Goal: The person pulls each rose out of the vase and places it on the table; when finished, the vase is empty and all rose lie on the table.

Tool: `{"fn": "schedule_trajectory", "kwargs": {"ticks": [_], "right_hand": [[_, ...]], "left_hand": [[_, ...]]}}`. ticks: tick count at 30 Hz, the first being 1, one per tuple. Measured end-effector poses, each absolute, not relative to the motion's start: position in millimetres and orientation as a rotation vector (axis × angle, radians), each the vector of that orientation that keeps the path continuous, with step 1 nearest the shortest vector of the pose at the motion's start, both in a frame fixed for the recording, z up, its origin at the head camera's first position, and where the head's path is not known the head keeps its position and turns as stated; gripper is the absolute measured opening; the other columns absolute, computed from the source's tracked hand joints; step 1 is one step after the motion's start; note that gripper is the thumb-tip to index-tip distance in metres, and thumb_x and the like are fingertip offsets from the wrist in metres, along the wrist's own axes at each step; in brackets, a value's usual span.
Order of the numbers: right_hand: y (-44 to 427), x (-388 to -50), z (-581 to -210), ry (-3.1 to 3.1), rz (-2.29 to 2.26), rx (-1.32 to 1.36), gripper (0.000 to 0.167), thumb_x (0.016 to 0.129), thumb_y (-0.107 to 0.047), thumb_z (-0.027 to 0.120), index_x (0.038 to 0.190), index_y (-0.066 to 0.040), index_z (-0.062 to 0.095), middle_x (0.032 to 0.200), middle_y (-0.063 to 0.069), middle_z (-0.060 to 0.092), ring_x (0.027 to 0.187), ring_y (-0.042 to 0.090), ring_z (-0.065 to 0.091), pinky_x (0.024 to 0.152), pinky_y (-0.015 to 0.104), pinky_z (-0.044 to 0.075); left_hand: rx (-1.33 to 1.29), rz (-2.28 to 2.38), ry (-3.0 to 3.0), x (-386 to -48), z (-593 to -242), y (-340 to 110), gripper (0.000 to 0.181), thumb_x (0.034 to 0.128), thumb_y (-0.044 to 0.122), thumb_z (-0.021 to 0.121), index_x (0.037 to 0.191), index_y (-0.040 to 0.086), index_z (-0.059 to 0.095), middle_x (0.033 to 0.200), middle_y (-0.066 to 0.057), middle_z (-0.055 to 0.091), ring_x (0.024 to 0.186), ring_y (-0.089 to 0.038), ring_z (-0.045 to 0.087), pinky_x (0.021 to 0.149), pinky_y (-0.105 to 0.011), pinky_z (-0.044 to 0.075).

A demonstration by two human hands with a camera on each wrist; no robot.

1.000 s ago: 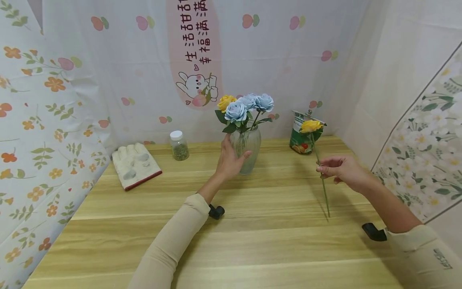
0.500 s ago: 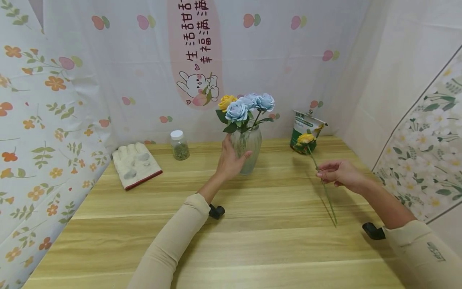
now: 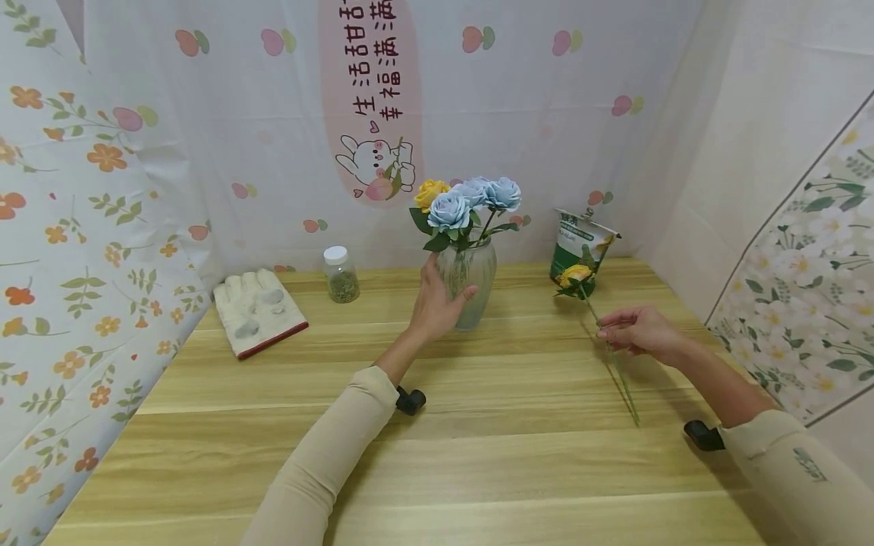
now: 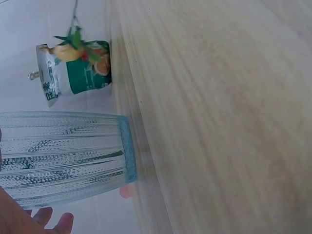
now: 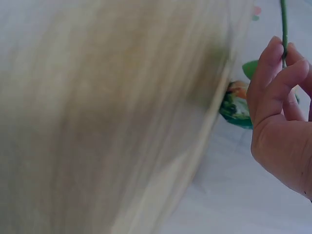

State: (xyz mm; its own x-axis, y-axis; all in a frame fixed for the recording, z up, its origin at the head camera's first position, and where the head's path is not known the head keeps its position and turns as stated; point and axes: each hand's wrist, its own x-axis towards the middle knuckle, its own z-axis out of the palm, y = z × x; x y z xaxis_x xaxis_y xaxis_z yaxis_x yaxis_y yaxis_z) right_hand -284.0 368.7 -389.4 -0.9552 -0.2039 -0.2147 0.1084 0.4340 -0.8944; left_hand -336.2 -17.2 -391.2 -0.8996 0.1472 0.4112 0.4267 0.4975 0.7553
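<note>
A ribbed glass vase point(image 3: 471, 284) stands upright at the back middle, with several light blue roses point(image 3: 449, 210) and a yellow rose point(image 3: 431, 195) in it. My left hand point(image 3: 437, 299) is curled round the vase's left side; the left wrist view shows the vase point(image 4: 63, 156) and fingers at its edge. My right hand point(image 3: 645, 332) pinches the green stem of another yellow rose point(image 3: 575, 276) between thumb and fingers. That bloom tilts up and left, in front of the green and white bag, with the stem's lower end slanting toward the front right.
The bag point(image 3: 580, 246), closed with a clip, stands at the back right. A small white-capped jar point(image 3: 341, 274) of dried bits is left of the vase. At the far left lies a pair of cream work gloves point(image 3: 259, 312) with a red hem. Patterned cloth walls border the wooden table point(image 3: 478, 455).
The yellow rose in my right hand has tipped down and to the left, its bloom dropping from the bag's top to its lower part. My left hand has stayed at the vase.
</note>
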Motion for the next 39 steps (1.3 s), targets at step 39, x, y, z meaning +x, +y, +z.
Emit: {"fn": "schedule_trajectory", "kwargs": {"ticks": [39], "right_hand": [[369.9,-292.1,-400.5,2.495,-1.395,-0.052,0.064,0.092,-0.012,0.071,0.141,0.014,0.04,0.106,0.009,0.074,0.08,0.01,0.07,0.053,0.027,0.049]], "left_hand": [[-0.499,-1.353,-2.44,-337.2,-392.8,-17.2,0.095,0.0931,0.05,0.063,0.156,0.013,0.002,0.158,-0.018,0.018,0.145,-0.037,0.026,0.113,-0.052,0.031]]}}
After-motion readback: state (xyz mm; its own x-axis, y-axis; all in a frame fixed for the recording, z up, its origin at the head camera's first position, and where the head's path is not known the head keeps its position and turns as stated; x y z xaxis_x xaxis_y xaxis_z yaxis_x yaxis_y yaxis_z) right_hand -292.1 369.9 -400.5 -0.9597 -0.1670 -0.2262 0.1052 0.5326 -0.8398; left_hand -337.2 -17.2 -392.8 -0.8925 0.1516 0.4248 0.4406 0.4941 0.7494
